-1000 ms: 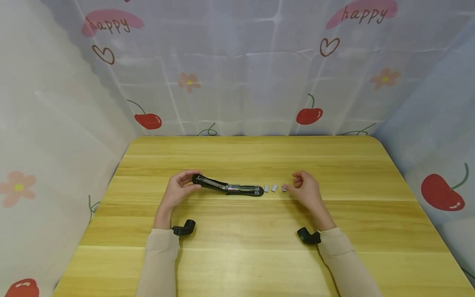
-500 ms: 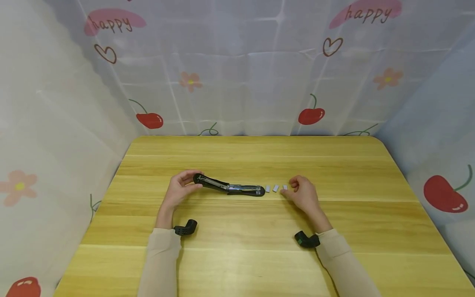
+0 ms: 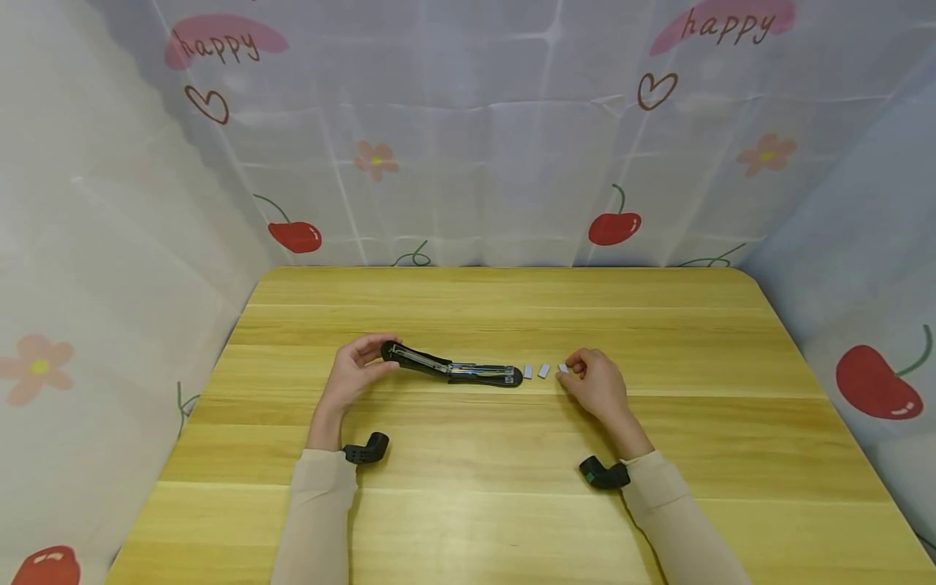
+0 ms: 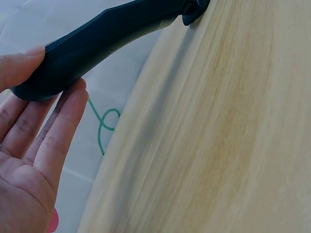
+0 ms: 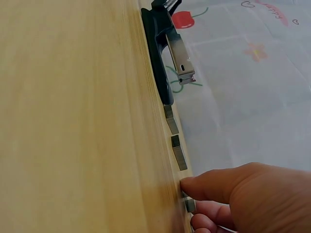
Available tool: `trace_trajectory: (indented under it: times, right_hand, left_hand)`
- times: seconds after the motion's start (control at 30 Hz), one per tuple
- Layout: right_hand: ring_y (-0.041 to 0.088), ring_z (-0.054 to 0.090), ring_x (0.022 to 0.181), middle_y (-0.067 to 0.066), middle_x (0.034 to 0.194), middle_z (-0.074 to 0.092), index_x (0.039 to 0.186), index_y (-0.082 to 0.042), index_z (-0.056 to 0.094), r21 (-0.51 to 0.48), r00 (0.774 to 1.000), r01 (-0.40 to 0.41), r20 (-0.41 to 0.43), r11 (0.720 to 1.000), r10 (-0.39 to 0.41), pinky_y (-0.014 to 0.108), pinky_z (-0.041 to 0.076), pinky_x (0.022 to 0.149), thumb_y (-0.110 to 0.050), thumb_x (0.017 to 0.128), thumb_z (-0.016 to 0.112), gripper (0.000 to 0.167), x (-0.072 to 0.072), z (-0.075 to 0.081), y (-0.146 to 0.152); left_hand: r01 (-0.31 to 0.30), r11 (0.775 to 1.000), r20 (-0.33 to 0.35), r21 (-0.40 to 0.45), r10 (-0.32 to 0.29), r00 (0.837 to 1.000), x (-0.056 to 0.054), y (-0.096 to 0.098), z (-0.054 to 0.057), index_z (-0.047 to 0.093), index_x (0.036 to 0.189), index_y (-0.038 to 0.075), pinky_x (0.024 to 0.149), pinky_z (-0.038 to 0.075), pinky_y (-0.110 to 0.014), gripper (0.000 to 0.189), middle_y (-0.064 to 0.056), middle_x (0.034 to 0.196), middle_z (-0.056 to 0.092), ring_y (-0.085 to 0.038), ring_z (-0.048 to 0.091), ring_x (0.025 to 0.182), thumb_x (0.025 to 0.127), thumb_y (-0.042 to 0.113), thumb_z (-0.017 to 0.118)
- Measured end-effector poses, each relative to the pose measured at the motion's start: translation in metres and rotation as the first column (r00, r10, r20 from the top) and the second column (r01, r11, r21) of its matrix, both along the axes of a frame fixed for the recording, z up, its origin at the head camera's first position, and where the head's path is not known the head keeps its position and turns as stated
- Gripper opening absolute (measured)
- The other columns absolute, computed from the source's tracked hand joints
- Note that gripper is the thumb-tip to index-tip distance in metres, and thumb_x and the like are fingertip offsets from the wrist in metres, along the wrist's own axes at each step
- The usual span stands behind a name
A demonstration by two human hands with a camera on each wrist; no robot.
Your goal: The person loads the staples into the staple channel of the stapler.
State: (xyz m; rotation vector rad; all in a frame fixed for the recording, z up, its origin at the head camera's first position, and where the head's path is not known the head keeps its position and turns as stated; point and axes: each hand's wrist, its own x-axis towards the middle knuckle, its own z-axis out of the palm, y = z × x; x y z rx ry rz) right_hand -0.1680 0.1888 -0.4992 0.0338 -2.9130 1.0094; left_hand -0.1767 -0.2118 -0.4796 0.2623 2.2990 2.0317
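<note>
A black stapler (image 3: 483, 375) lies opened out, its metal channel showing in the head view. My left hand (image 3: 353, 375) grips its left end between thumb and fingers, holding that half tilted up off the table, as the left wrist view shows under the black handle (image 4: 104, 41). Three small grey staple strips lie in a row past the stapler's right end: one close to it (image 3: 528, 371), a middle one (image 3: 544, 370) and a right one (image 3: 563, 369). My right hand (image 3: 598, 385) pinches the right strip (image 5: 190, 206) with thumb and fingertips, partly hiding it.
The wooden table (image 3: 468, 455) has a patterned curtain (image 3: 475, 179) behind it and at both sides. A black wrist camera (image 3: 368, 448) sits on the left wrist and another wrist camera (image 3: 604, 473) on the right.
My right hand has shifted slightly, and its thumb and fingers have come together on the right staple strip, which is turned a little. My left hand and the stapler stay put.
</note>
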Motion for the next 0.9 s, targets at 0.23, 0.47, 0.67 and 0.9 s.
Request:
trace_trajectory:
  times: [0.23,0.47,0.67,0.9]
  right_hand:
    - [0.022,0.055,0.073,0.011,0.085,0.062,0.091,-0.002,0.069,0.005,0.999,0.002,-0.038,1.0,-0.002,0.031,0.042,0.064,-0.017,0.087,0.072,0.016,0.0009,-0.0018,-0.0013]
    - [0.022,0.057,0.073,0.011,0.085,0.062,0.091,-0.002,0.069,0.002,0.998,0.006,-0.063,1.0,-0.005,0.032,0.043,0.065,-0.017,0.088,0.072,0.015,0.0004,-0.0049,-0.0014]
    - [0.024,0.057,0.074,0.014,0.086,0.062,0.093,0.0,0.069,-0.044,0.996,0.011,-0.086,0.999,-0.015,0.032,0.045,0.066,-0.014,0.089,0.071,0.015,-0.0007,-0.0046,0.0002]
    - [0.023,0.059,0.074,0.014,0.088,0.065,0.095,-0.001,0.069,-0.063,0.993,-0.016,-0.12,0.998,0.009,0.032,0.046,0.066,-0.016,0.091,0.069,0.015,-0.0001,0.0012,-0.0024]
  left_hand:
    - [0.008,1.0,-0.002,0.015,-0.008,1.0,0.0001,-0.0007,0.0008,0.058,0.128,-0.007,0.086,0.054,-0.019,0.046,-0.019,0.129,0.061,-0.002,0.062,0.109,0.085,0.001,0.073]
    - [0.007,1.0,0.004,0.02,-0.007,1.0,-0.0001,-0.0009,0.0014,0.059,0.127,-0.006,0.085,0.055,-0.02,0.045,-0.022,0.13,0.059,-0.003,0.062,0.107,0.084,-0.001,0.073]
    - [0.003,1.0,0.002,0.023,-0.003,1.0,-0.0008,-0.001,0.0001,0.059,0.127,-0.006,0.086,0.055,-0.02,0.045,-0.021,0.127,0.06,-0.004,0.063,0.104,0.084,-0.002,0.072]
    - [0.012,1.0,-0.007,0.026,-0.012,1.0,-0.0007,-0.0001,-0.0002,0.057,0.128,-0.009,0.086,0.054,-0.02,0.047,-0.028,0.131,0.056,-0.002,0.062,0.106,0.085,-0.002,0.072]
